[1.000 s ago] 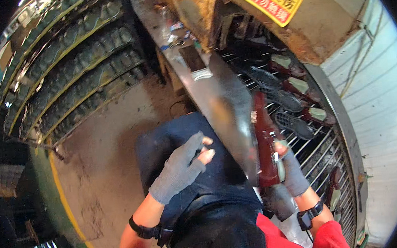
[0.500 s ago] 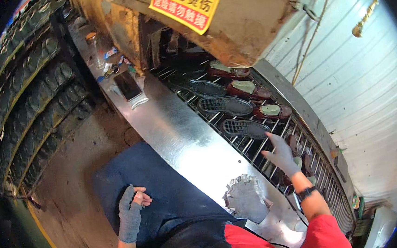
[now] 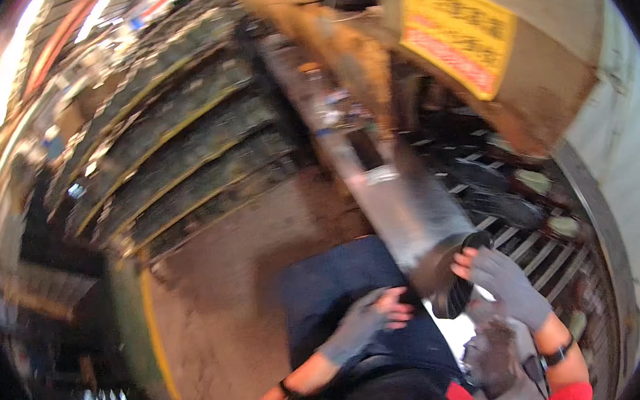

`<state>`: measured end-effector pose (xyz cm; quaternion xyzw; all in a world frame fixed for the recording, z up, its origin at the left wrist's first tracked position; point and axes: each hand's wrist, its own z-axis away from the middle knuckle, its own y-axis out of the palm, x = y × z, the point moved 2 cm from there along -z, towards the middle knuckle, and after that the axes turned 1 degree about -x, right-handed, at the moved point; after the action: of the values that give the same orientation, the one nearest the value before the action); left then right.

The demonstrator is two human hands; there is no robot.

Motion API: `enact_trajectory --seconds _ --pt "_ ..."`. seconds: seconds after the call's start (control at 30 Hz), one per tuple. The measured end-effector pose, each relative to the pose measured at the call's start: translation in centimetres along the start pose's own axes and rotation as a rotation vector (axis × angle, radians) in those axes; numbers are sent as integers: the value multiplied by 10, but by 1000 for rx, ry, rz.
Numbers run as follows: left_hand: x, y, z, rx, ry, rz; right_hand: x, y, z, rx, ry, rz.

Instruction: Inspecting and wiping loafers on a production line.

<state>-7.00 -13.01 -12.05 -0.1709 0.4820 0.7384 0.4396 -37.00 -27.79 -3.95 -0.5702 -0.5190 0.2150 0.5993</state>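
Note:
My right hand (image 3: 508,283), in a grey glove with bare fingertips, grips a black shoe sole (image 3: 454,300) above the metal ledge. The sole is tilted, with its long side running toward the conveyor. To its left, my left hand (image 3: 363,323), also gloved, is held over my dark lap with fingers apart and nothing in them; motion smears it a little. More black soles (image 3: 520,210) lie on the conveyor's metal bars (image 3: 543,266). Next to them stand dark red shoes with pale insides (image 3: 535,181).
A crumpled grey cloth (image 3: 493,352) lies on the shiny ledge (image 3: 430,210) near me. Farther along it sit a phone (image 3: 365,150) and small items. A brown metal housing (image 3: 549,54) with a yellow sign overhangs the conveyor. Tiered shelves (image 3: 182,166) stand at the left.
My right hand has taken the nearest sole off the conveyor bars and brought it toward my lap. The left hand has come closer to it. The whole view has swung left and blurred.

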Motion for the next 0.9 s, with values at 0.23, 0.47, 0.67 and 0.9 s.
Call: enact_trajectory --seconds 0.23,0.47,0.67,0.9 --pt "14 -22 2 -309 263 -261 -192 21 154 -924 1382 -863" --pt "47 -47 34 -376 185 -268 -330 -4 265 -699 1155 -1323" --pt "47 -50 31 -409 162 -138 -330 16 274 -979 1232 -1236" --pt "-20 -33 54 -596 631 -853 -102 31 187 -771 1087 -1279"
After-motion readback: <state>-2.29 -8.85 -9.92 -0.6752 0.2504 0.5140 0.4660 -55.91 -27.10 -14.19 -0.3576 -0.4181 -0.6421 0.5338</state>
